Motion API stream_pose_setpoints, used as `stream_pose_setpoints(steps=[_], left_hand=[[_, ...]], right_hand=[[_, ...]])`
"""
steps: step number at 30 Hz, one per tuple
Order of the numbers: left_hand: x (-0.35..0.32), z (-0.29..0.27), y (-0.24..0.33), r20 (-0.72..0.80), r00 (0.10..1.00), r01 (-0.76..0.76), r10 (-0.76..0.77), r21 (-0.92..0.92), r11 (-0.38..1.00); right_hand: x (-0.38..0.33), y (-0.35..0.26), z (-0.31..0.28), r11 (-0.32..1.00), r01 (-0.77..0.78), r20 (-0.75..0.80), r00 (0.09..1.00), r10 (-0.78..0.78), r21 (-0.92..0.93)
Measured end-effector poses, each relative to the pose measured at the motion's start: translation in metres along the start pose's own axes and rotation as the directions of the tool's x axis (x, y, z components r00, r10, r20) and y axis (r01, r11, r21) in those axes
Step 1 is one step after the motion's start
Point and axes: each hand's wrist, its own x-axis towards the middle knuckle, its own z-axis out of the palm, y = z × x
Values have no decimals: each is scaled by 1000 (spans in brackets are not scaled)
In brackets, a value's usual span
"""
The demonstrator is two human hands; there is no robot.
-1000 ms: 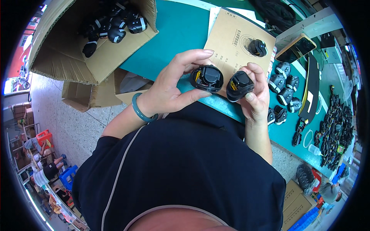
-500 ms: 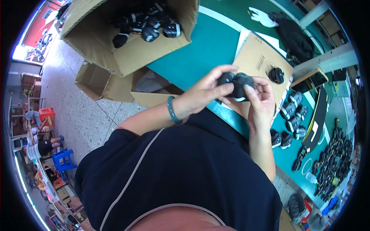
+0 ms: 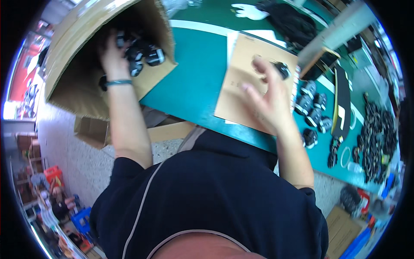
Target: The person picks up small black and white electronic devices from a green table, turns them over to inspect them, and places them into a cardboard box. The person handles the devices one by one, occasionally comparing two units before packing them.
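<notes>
My left hand (image 3: 114, 56) reaches into a large open cardboard box (image 3: 157, 82) at the left, among several rounded black parts (image 3: 134, 56) with light bands. Its fingers are blurred and in shadow, so whether they hold a part cannot be made out. Over a flat brown cardboard sheet (image 3: 235, 93) hovers my right hand (image 3: 272, 97), open, thumb and fingers apart and nothing between them. Just beyond its fingertips, a small black piece (image 3: 282, 70) lies on the sheet.
Several black-and-grey rounded parts (image 3: 314, 105) stand in rows right of the sheet on the green table (image 3: 194, 64). Farther right lie a long black strip (image 3: 342, 101) and a heap of dark parts (image 3: 377, 138). Smaller cardboard boxes (image 3: 92, 131) stand below the large box.
Both hands were together holding black parts above the sheet. Now they are apart: my left hand has gone left into the box, and my right hand is empty over the sheet.
</notes>
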Motion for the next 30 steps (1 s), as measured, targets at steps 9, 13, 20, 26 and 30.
stream_pose_setpoints(steps=[9, 13, 20, 26, 30], left_hand=[[103, -43, -16, -236, 946, -67, 221, 527, 847], [-16, -11, 0, 121, 918, -395, 378, 376, 839], [-235, 70, 19, 923, 377, -431, 82, 97, 897], [-255, 82, 16, 920, 338, 407, -196, 45, 912], [-244, 68, 21, 854, 162, 670, -495, 273, 691]], right_hand=[[50, 84, -44, 817, -245, 146, 918, 369, -522], [40, 85, -47, 854, -284, 155, 911, 382, -437], [22, 28, -30, 701, -461, 298, 887, 352, 544], [-25, 9, -57, 931, -240, 168, 965, 199, 276], [-55, 39, -74, 851, -182, 156, 944, 292, -493]])
